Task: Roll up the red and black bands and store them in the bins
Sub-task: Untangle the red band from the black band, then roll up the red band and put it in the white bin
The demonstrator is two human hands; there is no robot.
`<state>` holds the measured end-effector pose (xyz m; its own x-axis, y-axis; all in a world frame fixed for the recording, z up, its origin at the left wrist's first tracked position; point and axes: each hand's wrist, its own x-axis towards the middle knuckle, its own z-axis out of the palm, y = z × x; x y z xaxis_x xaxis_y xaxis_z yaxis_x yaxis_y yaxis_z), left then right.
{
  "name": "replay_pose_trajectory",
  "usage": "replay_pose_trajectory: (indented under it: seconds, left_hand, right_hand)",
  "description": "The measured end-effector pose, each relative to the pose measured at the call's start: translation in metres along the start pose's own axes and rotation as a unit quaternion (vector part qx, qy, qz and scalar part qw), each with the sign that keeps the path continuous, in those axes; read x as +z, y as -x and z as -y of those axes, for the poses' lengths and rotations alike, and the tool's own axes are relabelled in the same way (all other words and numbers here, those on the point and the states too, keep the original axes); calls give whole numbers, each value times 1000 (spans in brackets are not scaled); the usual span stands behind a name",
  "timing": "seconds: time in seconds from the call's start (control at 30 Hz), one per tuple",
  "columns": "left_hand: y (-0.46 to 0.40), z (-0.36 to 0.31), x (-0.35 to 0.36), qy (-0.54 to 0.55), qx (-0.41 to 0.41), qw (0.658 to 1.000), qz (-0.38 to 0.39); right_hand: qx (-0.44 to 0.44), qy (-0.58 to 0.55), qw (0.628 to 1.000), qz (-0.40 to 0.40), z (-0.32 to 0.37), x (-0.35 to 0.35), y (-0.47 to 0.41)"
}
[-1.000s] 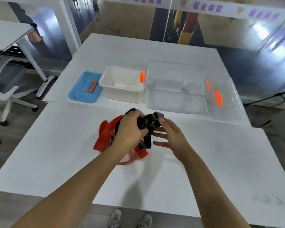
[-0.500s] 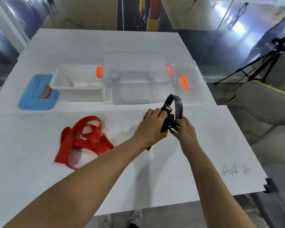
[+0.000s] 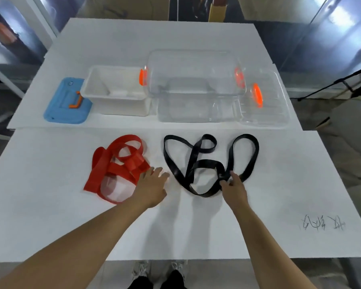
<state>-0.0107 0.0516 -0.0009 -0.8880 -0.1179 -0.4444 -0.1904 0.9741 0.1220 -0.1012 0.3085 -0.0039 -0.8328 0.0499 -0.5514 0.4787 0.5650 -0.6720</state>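
Right hand (image 3: pixel 234 187) of mine has its fingertips pinching the near loop of the black band (image 3: pixel 208 161), which sprawls unrolled across the desk (image 3: pixel 279 184) at centre frame, its tangle running mostly left to right and lying just up-frame of that hand. Left hand (image 3: pixel 152 189) lies flat and spread on the desk between the two bands, its fingers just touching the lower right edge of the red band (image 3: pixel 118 163) heaped at centre left. Both bins, the white bin (image 3: pixel 115 90) and the clear bin (image 3: pixel 194 84), sit well up-frame, and I judge the right hand best placed to begin rolling the black band.
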Motion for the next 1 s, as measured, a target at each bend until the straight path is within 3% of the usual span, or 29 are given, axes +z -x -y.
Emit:
replay_pose_trajectory:
  seconds: [0.17,0.4,0.53,0.7,0.87,1.0]
  left_hand:
    - [20,54,26,-24,-18,999,41]
    - [39,71,39,72,12,994,-75]
    - [54,75,32,116,10,985,-125]
    - [83,73,2,224,-2,963,-151]
    - [113,67,-49,219,-11,956,-197]
    - [135,56,-107,390,-13,906,-165]
  right_hand:
    - [-48,57,997,-10,-4,19,9]
    - [-116,81,990,-7,2,56,34]
    - [-119,85,988,42,12,76,48]
    - [-165,118,973,114,28,100,76]
    - [-231,102,956,149,52,115,106]
    - [-301,61,930,203,85,122,138]
